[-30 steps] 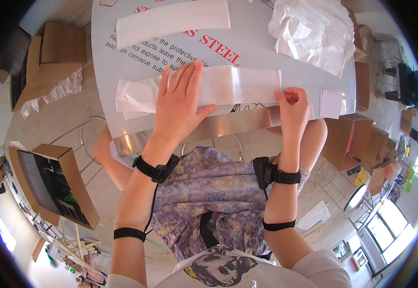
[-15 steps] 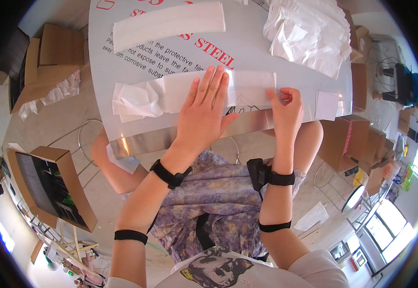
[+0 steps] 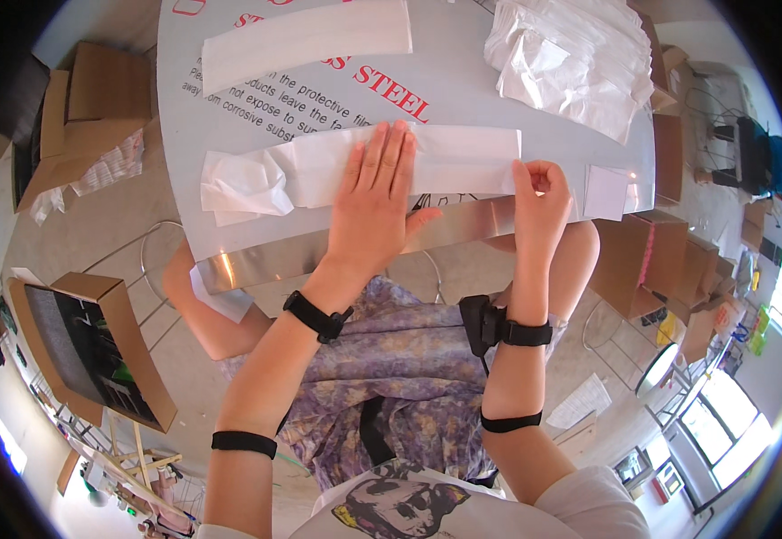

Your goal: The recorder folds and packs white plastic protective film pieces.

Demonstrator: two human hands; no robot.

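Observation:
A long folded strip of thin white paper-like material (image 3: 463, 148) lies across the grey film-covered metal tabletop (image 3: 256, 216). Its left end is a crumpled, bunched part (image 3: 246, 182). My left hand (image 3: 376, 193) rests flat over the strip's middle, fingers together and pointing away from me, thumb spread to the right. At the strip's right end, my right hand (image 3: 541, 202) pinches the near corner between thumb and forefinger, the other fingers curled. Farther back on the left lies another flat white strip (image 3: 310, 45), touched by neither hand.
A thick pile of crinkled white sheets (image 3: 571, 67) sits at the back right. A small pale card (image 3: 606, 191) lies near the right edge, and a bare metal edge (image 3: 292, 251) runs along the front. Cardboard boxes (image 3: 99, 350) stand on both sides.
My right hand has moved slightly right against the tabletop, and the strip's right end reaches a little farther that way. My left hand stays flat on it. The whole view has shifted slightly.

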